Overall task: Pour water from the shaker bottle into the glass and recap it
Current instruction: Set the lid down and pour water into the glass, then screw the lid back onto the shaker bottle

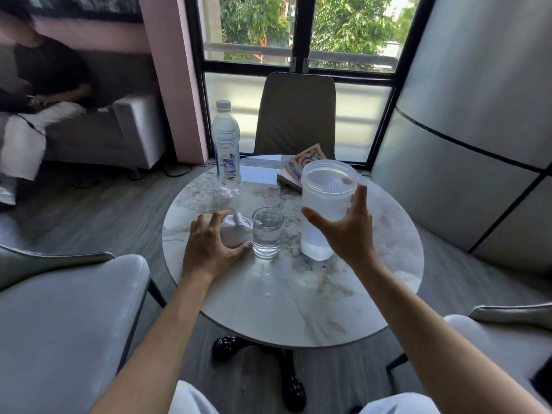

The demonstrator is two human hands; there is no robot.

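Note:
The translucent shaker bottle stands upright and uncapped on the round marble table, a little water in its bottom. My right hand is open just in front of it, fingers spread around its side; whether they touch it I cannot tell. A clear glass holding water stands left of the bottle. The white shaker lid lies on the table left of the glass, and my left hand is closed over it.
A capped plastic water bottle stands at the table's far left. A book lies behind the shaker. A brown chair faces me across the table; grey armchairs flank me. A person sits on a sofa at far left.

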